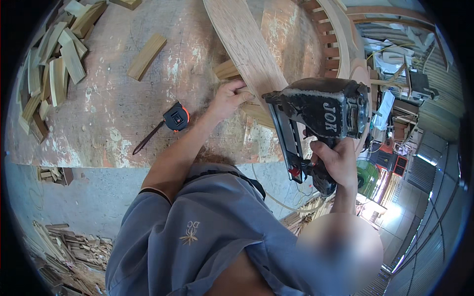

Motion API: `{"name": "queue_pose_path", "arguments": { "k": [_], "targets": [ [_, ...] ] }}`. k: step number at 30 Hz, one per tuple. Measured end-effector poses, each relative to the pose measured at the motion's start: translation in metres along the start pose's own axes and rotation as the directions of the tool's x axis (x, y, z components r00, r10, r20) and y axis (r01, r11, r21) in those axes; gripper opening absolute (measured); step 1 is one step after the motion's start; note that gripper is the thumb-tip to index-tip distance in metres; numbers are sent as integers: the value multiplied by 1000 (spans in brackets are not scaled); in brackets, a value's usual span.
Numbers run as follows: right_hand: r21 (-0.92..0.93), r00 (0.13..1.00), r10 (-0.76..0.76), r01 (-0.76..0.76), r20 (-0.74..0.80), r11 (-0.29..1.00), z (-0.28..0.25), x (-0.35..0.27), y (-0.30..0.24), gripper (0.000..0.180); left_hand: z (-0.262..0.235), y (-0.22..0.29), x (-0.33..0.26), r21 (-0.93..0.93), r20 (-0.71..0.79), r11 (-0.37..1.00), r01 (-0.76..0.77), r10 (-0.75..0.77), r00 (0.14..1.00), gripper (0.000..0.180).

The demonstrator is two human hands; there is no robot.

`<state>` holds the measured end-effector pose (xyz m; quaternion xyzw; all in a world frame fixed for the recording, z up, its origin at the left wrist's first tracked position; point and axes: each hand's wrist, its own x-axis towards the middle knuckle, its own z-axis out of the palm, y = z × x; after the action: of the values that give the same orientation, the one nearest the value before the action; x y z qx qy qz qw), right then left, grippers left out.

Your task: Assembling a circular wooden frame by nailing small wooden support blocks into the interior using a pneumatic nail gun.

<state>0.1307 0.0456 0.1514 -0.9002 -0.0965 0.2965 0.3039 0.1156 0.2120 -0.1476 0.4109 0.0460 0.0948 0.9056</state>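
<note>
My right hand (339, 160) is wrapped round the handle of a black nail gun (321, 106). The gun's nose rests at or just over the near end of a long pale wooden board (249, 42), which runs away across the worktable. At the board's left edge my left hand (229, 101) is closed, thumb and fingers pinching the edge; the fingertips are partly hidden. Short wood blocks lie under the board, one block (226, 70) beyond my left hand and another block (259, 115) on the near side of it.
A tape measure (176, 117) with a dark strap and a loose wood block (147, 56) lie on the worn worktable (113, 113). Several wood blocks (58, 79) are heaped at far left. A curved slatted wooden frame (345, 34) stands at right. Offcuts (74, 251) cover the floor at lower left.
</note>
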Motion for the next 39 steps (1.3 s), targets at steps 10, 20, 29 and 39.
{"name": "queue_pose_path", "arguments": {
  "k": [10,20,29,39],
  "targets": [
    [-89,999,-30,28,-23,996,3,1,-16,24,-3,-1,1,-35,-13,999,-29,29,1000,34],
    [-189,999,33,-27,26,982,6,21,-25,13,-25,39,-18,476,-121,864,-164,249,961,27],
    [-76,996,-85,83,-22,994,5,12,-31,14,-43,102,60,134,-527,979,-154,202,826,29],
    [-182,997,-21,8,-72,983,0,7,-24,12,-30,125,125,-337,-349,937,-88,-38,936,36]
  ]
}}
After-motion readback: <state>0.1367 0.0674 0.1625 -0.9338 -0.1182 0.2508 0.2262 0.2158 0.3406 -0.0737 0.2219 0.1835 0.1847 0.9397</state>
